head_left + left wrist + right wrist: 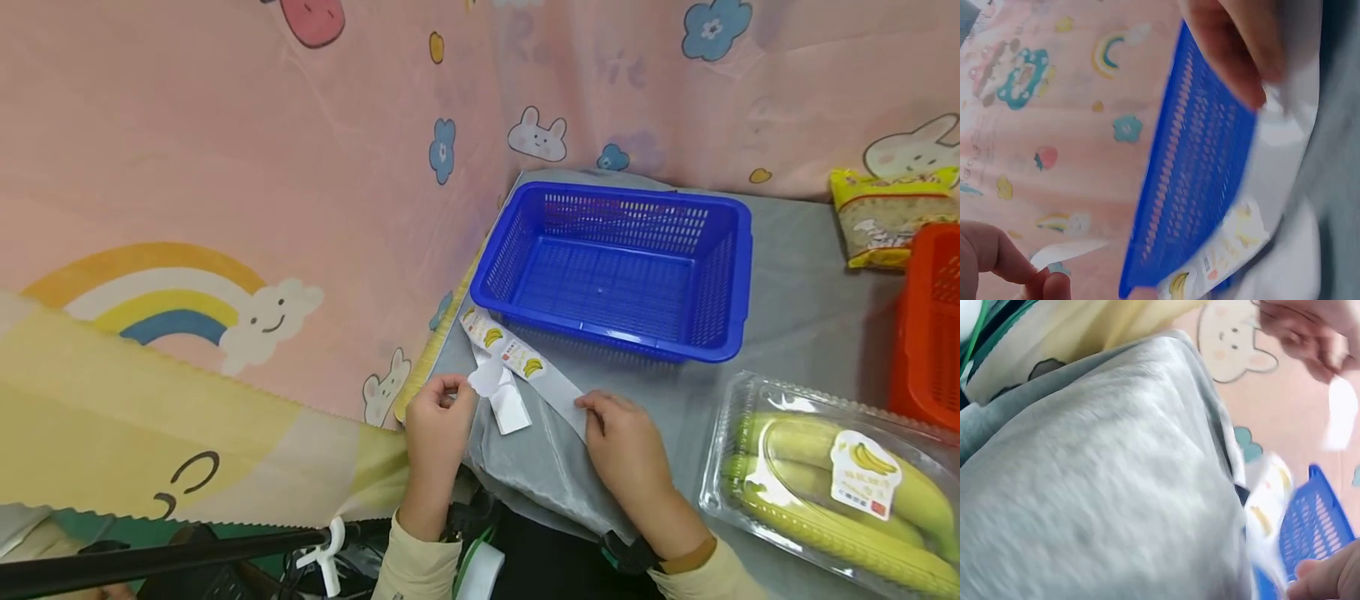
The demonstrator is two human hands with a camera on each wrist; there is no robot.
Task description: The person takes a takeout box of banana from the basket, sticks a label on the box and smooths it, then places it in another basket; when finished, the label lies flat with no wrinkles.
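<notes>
My left hand (pixel 442 417) pinches the edge of a white scalloped sticker (pixel 487 377) between thumb and fingertips, its blank side showing. In the left wrist view the sticker (pixel 1069 251) appears as a thin sliver off the fingertips. My right hand (pixel 626 442) pinches the near end of a label strip (pixel 553 388), bare backing nearest the fingers and banana-printed labels farther along. The strip's folded white tail (pixel 510 408) hangs below the sticker. Right of the hands lies a clear plastic box of bananas (pixel 795 475) bearing a similar banana label (pixel 866 473).
A blue plastic basket (pixel 607 333) stands just behind the strip on the grey-covered table (pixel 810 317). At right are a red basket (pixel 926 367) and a yellow-topped food bag (pixel 885 221). Pink patterned curtain (pixel 375 167) borders the table's left and back; a black bar (pixel 187 557) crosses lower left.
</notes>
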